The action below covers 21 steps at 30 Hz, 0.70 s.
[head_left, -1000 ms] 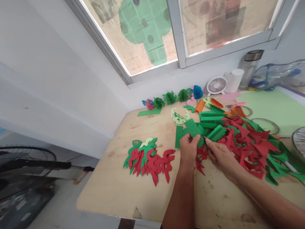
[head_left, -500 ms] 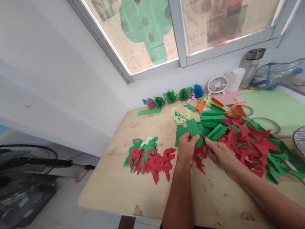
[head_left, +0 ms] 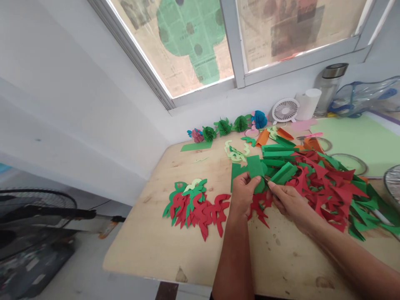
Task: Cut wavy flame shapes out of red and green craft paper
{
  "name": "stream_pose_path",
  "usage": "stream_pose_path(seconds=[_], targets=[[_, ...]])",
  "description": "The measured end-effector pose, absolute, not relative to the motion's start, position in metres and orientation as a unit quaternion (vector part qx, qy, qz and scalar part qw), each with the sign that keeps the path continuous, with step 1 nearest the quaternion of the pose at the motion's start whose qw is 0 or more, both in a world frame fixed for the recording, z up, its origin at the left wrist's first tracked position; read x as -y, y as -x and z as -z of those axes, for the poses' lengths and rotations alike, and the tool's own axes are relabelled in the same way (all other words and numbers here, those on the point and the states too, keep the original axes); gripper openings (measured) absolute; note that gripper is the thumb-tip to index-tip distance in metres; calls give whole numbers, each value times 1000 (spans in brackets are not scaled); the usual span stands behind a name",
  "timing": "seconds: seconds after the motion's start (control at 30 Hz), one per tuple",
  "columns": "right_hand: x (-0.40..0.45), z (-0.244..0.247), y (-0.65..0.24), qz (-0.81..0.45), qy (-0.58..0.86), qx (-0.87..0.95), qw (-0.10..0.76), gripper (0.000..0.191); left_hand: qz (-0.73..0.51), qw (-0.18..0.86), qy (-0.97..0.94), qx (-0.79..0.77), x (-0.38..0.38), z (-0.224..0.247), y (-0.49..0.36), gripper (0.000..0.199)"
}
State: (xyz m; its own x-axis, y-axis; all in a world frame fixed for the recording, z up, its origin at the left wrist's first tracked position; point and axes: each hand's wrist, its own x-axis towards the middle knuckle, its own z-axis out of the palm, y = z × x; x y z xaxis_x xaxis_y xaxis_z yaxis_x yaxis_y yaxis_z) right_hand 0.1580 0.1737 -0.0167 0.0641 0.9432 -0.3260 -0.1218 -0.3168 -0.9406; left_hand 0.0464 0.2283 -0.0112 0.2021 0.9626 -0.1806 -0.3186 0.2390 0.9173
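Observation:
My left hand (head_left: 243, 192) pinches a folded piece of green paper (head_left: 255, 166) above the wooden table (head_left: 140, 246). My right hand (head_left: 285, 196) is closed on scissors (head_left: 266, 180), whose dark blades meet the paper's right edge; their handles are hidden by my fingers. Red cut paper (head_left: 260, 208) lies under and between my hands. To the left is a pile of curved red and green cut-outs (head_left: 200, 208). Right of my hands spreads a heap of red and green scraps (head_left: 325, 187).
Folded-paper figures (head_left: 223, 126) line the wall, beside a small white fan (head_left: 285, 111) and a glass bottle (head_left: 328, 89). Pink-handled scissors (head_left: 314, 135) and a light green sheet (head_left: 371, 141) lie at the right. A black fan (head_left: 37, 208) stands beyond the table's left side.
The green paper has turned slightly more upright, and my left hand has shifted a little left and down with it. My right hand has barely moved.

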Motion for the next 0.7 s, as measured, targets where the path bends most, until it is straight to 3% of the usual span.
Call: stream_pose_path(seconds=[0.7], targets=[[-173,16,-160,-567,583,371,448,48,-488,640,-367,-467,-231,10,-46,25]])
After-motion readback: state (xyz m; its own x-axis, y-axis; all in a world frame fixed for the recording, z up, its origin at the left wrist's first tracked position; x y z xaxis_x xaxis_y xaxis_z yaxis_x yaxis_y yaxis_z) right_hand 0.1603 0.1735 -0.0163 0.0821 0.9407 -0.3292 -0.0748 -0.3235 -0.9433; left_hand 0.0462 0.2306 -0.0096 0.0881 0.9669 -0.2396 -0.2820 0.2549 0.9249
